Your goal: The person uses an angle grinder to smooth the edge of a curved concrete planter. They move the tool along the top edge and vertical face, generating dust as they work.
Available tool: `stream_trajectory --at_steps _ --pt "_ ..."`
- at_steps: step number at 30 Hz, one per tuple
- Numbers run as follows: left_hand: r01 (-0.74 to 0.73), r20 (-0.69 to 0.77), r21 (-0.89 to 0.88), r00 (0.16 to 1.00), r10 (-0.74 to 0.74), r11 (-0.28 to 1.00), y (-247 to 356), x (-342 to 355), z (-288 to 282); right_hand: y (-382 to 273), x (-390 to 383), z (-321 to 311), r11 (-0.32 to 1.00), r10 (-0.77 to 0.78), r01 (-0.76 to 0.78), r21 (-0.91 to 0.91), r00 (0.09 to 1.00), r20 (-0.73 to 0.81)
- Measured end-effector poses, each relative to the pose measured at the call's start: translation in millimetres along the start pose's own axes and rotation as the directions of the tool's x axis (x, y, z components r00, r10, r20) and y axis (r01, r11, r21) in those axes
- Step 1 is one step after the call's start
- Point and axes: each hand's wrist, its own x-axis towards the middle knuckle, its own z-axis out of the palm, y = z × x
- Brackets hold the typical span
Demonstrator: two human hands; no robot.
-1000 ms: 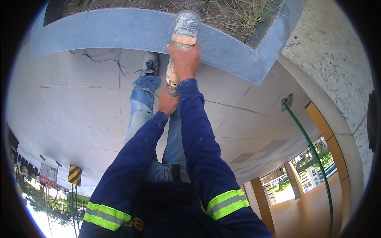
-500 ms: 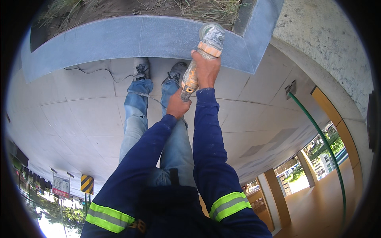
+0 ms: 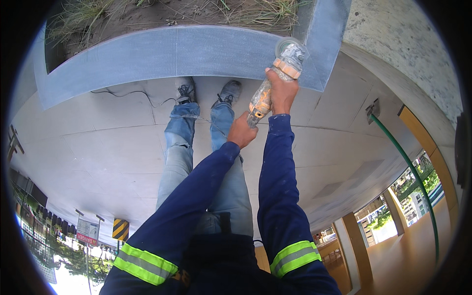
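Both my hands are closed around an angle grinder (image 3: 262,97), orange and grey and coated with pale dust. My left hand (image 3: 242,131) grips the tail end of its body. Further up, my right hand (image 3: 282,91) wraps the body just behind the orange collar. The grinder's round disc (image 3: 289,47) is over the blue-grey stone ledge (image 3: 196,53), close to the ledge's right corner. I cannot tell whether the disc touches the stone. A thin dark cord (image 3: 123,92) lies on the paving near my shoes and passes around my lower legs.
Beyond the ledge is a soil bed (image 3: 162,14) with dry grass. A rough concrete wall (image 3: 408,49) rises at the right. A green pole (image 3: 405,160) stands on a small plate on the grey tiled floor (image 3: 123,147). A striped board (image 3: 121,229) and signs stand at lower left.
The grinder and both hands have shifted to the right along the ledge, with the disc closer to the corner. The whole view has also shifted slightly. Both hands keep their grip.
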Motion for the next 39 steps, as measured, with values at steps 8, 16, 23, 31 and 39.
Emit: stream_trajectory --at_steps 8,16,23,31,39 --pt "-0.15 -0.222 -0.373 0.973 0.069 0.916 -51 -31 -60 -35 -76 107 0.915 0.121 -0.051 -0.401 0.981 0.15" --pt "-0.198 -0.299 -0.341 0.949 0.094 0.919 -90 -57 -73 -54 -119 131 0.856 0.212 -0.039 -0.516 0.936 0.281" --pt "-0.12 -0.19 -0.414 0.981 0.043 0.902 -67 -49 -24 -22 -85 72 0.918 0.162 -0.11 -0.38 0.981 0.108" --pt "-0.026 0.004 0.011 1.0 0.026 1.0 -10 -12 30 14 -8 -32 0.997 0.056 -0.053 0.053 0.997 -0.055" --pt "-0.004 -0.017 0.024 1.0 0.005 1.0 -9 -13 32 13 -8 -31 0.998 0.054 -0.054 0.028 0.999 -0.004"
